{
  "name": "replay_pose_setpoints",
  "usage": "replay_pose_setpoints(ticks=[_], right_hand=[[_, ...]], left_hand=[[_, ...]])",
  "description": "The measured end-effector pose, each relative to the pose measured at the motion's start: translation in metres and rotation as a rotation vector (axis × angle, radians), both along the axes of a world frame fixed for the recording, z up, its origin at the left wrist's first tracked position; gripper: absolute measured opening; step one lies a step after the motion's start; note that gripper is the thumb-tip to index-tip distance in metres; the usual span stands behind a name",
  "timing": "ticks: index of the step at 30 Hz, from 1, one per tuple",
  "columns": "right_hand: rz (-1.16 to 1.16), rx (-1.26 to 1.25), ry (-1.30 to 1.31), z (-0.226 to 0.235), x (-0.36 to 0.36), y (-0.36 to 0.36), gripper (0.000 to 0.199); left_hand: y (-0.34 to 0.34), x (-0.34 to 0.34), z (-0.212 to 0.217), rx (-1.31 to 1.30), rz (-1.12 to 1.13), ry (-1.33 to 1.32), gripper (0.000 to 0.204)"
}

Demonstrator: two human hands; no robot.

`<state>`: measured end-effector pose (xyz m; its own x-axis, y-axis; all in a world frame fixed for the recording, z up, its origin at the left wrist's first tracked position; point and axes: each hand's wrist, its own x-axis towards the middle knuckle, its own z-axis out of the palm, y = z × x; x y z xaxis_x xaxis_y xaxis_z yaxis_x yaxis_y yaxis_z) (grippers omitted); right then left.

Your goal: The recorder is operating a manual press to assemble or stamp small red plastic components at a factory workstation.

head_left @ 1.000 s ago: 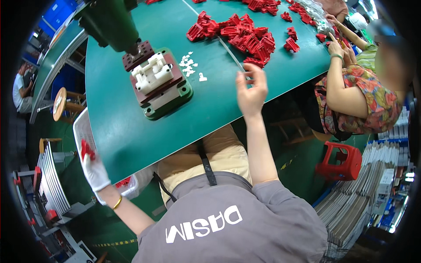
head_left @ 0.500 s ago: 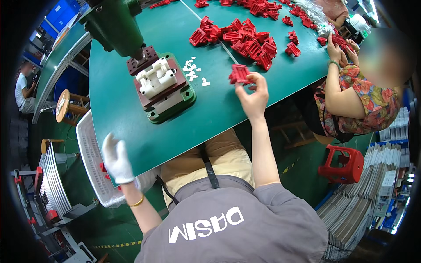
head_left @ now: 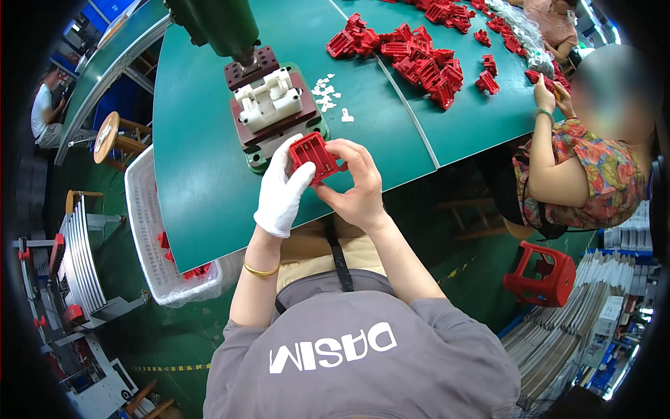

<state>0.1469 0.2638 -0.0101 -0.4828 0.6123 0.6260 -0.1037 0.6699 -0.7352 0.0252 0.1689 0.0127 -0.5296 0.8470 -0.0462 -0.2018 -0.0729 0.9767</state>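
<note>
A red plastic housing [head_left: 312,158] with slots inside is held between both my hands, just in front of the press. My left hand [head_left: 282,193], in a white glove, grips its left side with the thumb across the front. The bare fingers of my right hand [head_left: 357,183] pinch its right side. Behind it stands the green press [head_left: 220,28], with a white fixture [head_left: 268,101] on its base. Small white plastic pieces [head_left: 325,92] lie beside the base, one of them [head_left: 347,115] apart from the others.
Red housings [head_left: 419,59] are heaped on the green table [head_left: 202,202]. A white basket [head_left: 143,209] with red parts stands below its left edge. To the right a co-worker [head_left: 572,160] handles red parts. A red stool [head_left: 539,274] and stacked cardboard [head_left: 565,332] are at the lower right.
My right hand has brought the red housing from the right toward me and the press. My left hand has come up from above the basket and taken hold of it too.
</note>
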Motion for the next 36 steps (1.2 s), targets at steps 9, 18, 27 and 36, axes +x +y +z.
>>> replay_pose_setpoints(ticks=[9,18,27,36], right_hand=[[0.329,-0.666,0.029,-0.005,0.002,0.005,0.04],[0.611,-1.014,0.018,-0.005,0.001,-0.005,0.036],[0.413,-0.991,0.158,-0.01,-0.013,-0.014,0.037],[0.398,-0.804,0.1,-0.021,-0.018,-0.013,0.041]], left_hand=[[-0.014,-0.024,0.007,-0.042,-0.157,-0.081,0.055],[-0.018,-0.029,0.013,-0.135,-0.246,0.088,0.053],[-0.027,-0.02,-0.008,-0.047,-0.001,0.443,0.082],[-0.012,-0.067,0.013,-0.025,0.126,0.493,0.068]])
